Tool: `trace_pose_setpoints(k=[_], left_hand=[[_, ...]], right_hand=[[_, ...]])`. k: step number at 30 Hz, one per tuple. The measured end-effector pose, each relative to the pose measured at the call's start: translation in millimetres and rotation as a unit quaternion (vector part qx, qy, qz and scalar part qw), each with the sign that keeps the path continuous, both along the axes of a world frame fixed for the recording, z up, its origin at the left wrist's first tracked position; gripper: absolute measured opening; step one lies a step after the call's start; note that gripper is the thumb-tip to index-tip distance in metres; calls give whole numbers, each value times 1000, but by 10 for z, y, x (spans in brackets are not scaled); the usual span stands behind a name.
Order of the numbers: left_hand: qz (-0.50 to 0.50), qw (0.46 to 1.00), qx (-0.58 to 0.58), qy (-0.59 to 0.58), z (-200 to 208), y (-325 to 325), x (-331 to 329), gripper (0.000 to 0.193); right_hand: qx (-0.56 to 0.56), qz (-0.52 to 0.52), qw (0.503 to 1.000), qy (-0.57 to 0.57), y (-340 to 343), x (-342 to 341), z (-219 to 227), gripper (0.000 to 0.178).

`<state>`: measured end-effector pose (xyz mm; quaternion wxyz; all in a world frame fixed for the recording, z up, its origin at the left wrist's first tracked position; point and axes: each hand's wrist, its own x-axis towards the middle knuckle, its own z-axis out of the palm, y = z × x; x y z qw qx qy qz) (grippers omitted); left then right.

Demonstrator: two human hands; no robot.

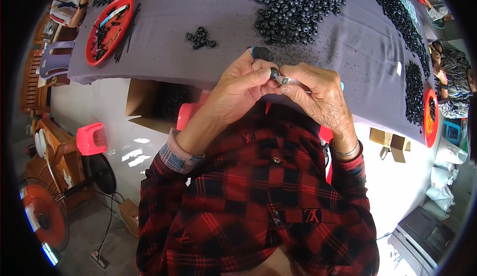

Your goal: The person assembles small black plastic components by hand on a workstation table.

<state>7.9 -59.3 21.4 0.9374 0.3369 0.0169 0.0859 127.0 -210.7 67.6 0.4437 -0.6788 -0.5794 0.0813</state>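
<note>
Above the table's near edge, my two hands meet in front of my chest. My left hand (238, 85) pinches a small black round part (275, 72) between thumb and fingers; a black cover (262, 53) wraps one of its fingertips. My right hand (318, 90) is closed round a small tool with a shiny tip (283, 80), which touches or nearly touches the part. A bit of blue shows past the far side of that hand, perhaps the tool's end. Beyond them lies a big pile of black round parts (298, 13), with a small cluster (201, 38) to its left.
A grey cloth (164, 42) covers the table. A red tray (91, 52) holds black bits and a blue-and-white tool. More black parts (415, 92) line the right side near another red tray (435, 132). An open cardboard box (141, 100) stands below. Other people sit at both far sides.
</note>
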Motion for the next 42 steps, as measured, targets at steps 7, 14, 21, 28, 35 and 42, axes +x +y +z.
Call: trace_pose_setpoints(k=[7, 14, 21, 28, 35, 42], left_hand=[[-23, 1000, -2, 3, -19, 28, -17, 26], [-19, 999, -1, 39, 30, -106, 32, 25], [-40, 999, 1, 32, -19, -90, -1, 26], [-114, 989, -7, 90, -7, -28, -94, 38], [115, 884, 409, 196, -47, 354, -263, 7], [305, 747, 550, 217, -170, 702, -201, 13]], right_hand=[[-7, 0, 999, 46, 10, -6, -44, 19], [-75, -131, 981, 124, -89, 249, 13, 22], [-16, -7, 991, 134, 14, -45, 107, 21], [4, 17, 990, 142, 33, -93, -71, 10], [-108, -134, 981, -88, 300, 387, -178, 21], [-152, -140, 971, -122, 632, 515, -282, 21]])
